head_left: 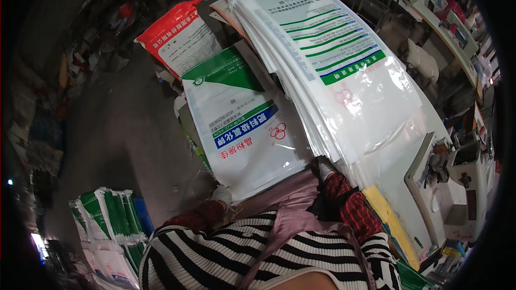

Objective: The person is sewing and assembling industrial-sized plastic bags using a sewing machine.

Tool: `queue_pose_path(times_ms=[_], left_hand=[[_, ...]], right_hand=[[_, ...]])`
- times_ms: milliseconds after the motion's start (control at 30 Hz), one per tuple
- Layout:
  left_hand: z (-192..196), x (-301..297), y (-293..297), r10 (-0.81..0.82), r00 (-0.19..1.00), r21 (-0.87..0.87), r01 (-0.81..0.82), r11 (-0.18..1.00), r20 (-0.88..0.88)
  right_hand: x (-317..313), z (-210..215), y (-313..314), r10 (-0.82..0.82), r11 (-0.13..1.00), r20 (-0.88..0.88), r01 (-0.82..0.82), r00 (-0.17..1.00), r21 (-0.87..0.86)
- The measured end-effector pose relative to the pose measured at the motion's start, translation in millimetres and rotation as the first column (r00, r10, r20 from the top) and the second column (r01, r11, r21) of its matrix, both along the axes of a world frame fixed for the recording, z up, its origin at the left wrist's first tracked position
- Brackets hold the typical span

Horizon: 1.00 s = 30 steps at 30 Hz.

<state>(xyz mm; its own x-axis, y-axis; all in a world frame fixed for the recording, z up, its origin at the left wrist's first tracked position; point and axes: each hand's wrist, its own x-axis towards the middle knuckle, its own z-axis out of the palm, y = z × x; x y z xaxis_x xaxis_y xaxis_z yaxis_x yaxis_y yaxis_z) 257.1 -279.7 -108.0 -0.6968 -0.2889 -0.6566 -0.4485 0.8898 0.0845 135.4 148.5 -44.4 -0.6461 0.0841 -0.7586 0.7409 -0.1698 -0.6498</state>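
Note:
A white printed sack [252,156] with green and blue panels lies flat in front of me, its near edge against my lap. At its near left corner, my left hand [221,195], in a pale glove, is closed on the edge. My right hand [325,168], gloved too, is closed at the near right corner, close beside the big stack; its fingertips are partly hidden. To the right, a thick stack of similar glossy white sacks [349,102] lies on the table, green-striped print on the top one.
Beyond the sack stands a red and white bag [180,37]. Folded green and white sacks [110,225] are piled at lower left. A pale machine, seemingly a sewing machine [467,182], stands on the right. A yellow strip [389,225] runs along the table's near edge.

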Motion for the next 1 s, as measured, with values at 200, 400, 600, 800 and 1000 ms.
queue_pose_path(times_ms=[200,400,600,800,1000], left_hand=[[11.8,-10.5,-3.5,0.250,0.968,0.035,-0.251,0.967,0.038],[71.6,-48.1,-10.7,0.046,0.971,-0.012,-0.045,0.999,0.236],[184.3,-137.5,25.3,-0.404,0.914,-0.265,0.379,0.886,-0.042],[282.0,-231.2,245.9,0.209,0.674,0.673,0.556,0.489,-0.709],[307.4,-200.7,457.6,-0.477,0.141,-0.024,0.946,0.322,-0.867]], right_hand=[[8.4,39.6,-5.6,0.612,0.718,-0.269,-0.380,0.744,0.583],[8.0,77.4,-15.2,0.905,0.139,-0.091,-0.087,0.415,0.986],[70.4,104.1,1.0,0.814,0.379,-0.068,-0.439,0.577,0.815],[102.5,153.6,37.8,0.275,0.960,-0.465,-0.269,0.841,0.082],[113.2,204.1,85.8,-0.126,0.990,-0.600,0.059,0.790,-0.130]])
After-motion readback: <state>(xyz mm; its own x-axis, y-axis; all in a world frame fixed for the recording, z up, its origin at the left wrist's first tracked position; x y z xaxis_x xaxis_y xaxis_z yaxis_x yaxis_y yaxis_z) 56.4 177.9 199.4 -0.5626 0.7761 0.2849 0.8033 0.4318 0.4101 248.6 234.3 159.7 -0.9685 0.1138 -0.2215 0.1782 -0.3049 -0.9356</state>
